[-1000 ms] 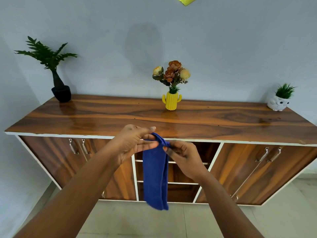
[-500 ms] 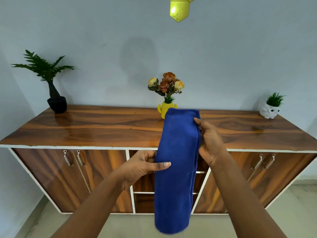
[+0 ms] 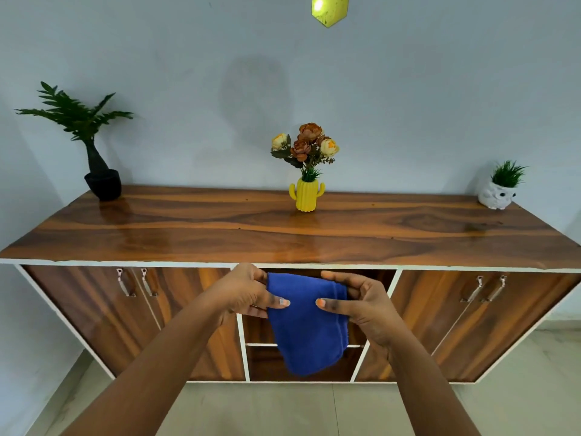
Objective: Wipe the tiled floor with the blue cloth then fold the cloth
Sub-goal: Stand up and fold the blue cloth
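The blue cloth [image 3: 306, 328] hangs folded into a short, thick rectangle in front of the cabinet's open middle shelves. My left hand [image 3: 245, 294] pinches its upper left corner, thumb on the front. My right hand [image 3: 358, 305] pinches the upper right corner the same way. Both hands hold the cloth in the air just below the cabinet's top edge. The tiled floor [image 3: 283, 410] shows pale beige at the bottom of the view, beneath my forearms.
A long wooden cabinet [image 3: 314, 234] stands against the blue-grey wall. On it are a black-potted plant [image 3: 94, 171] at the left, a yellow cactus vase of flowers [image 3: 306, 196] in the middle and a small white owl pot [image 3: 500, 193] at the right.
The long hanging strip of cloth has been folded in half to a shorter rectangle. My right hand came down from the raised top end, and both hands now grip the upper corners.
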